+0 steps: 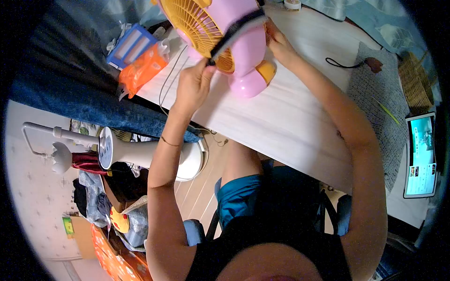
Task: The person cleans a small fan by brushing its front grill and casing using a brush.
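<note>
A pink toy-like fan (pixel 248 49) with a yellow grille (pixel 192 28) is at the far side of the table, its top cut off by the frame. A black and grey strap-like strip (pixel 236 30), smeared by motion, runs slantwise across the fan. My left hand (pixel 194 84) is closed round the strip's lower end, just below the grille. On the fan's other side, my right hand (pixel 280 47) grips its pink body, with the fingertips partly hidden behind it. A rounded pink base with a yellow foot-like part (pixel 266 72) touches the tabletop.
The white table (pixel 300 126) carries an orange bag (pixel 140 70) and a blue-framed rack (pixel 130 46) at left. A grey mat (pixel 375 107), woven basket (pixel 416 84) and lit tablet (pixel 420 154) are at right. A white standing appliance (pixel 131 152) is beside the table, left.
</note>
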`<state>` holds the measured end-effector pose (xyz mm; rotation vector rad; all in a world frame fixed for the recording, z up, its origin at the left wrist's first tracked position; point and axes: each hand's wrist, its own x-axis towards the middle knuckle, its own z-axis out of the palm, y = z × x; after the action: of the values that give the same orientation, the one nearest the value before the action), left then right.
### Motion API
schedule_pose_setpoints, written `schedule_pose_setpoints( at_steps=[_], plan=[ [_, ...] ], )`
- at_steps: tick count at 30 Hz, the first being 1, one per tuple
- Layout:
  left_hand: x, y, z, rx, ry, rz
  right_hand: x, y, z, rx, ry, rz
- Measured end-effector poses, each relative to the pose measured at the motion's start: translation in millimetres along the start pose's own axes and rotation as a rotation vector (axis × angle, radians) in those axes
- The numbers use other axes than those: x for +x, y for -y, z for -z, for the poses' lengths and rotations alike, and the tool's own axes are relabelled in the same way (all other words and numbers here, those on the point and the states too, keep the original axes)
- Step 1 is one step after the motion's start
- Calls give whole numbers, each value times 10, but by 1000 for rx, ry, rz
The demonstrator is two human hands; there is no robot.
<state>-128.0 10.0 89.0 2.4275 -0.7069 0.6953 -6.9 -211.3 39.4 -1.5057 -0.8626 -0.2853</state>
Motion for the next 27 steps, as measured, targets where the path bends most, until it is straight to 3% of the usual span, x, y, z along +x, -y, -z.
schedule_pose_setpoints(
  at_steps=[1,3,4,8,10,13,15,17,18,24,26,27],
  plan=[
    [-38,8,-31,30,32,-12,-10,15,29,-47,50,-43],
    [-167,153,-172,123,162,-41,3,-218,13,35,5,81],
    [-231,147,-233,162,234,-57,-5,80,-61,115,-9,-19],
    [-254,68,-234,231,408,-12,7,-123,-18,-15,-90,39],
    [-122,44,-70,151,233,-105,17,-71,-27,-9,-42,97],
    [196,-129,295,113,-90,-166,-42,53,-24,-67,-39,15],
    [554,-289,533,239,-150,-160,-4,72,-17,23,-19,-18],
    [755,-400,571,273,-110,-151,8,51,14,-27,16,4],
    [794,-322,496,239,-153,-251,10,8,26,-11,11,-20],
    [313,-110,71,291,72,-179,-23,4,-5,8,-79,-8],
    [111,7,-95,286,145,-180,34,-213,-44,179,-99,153],
    [31,47,-167,312,184,-190,45,-210,-9,168,-60,126]
  ],
)
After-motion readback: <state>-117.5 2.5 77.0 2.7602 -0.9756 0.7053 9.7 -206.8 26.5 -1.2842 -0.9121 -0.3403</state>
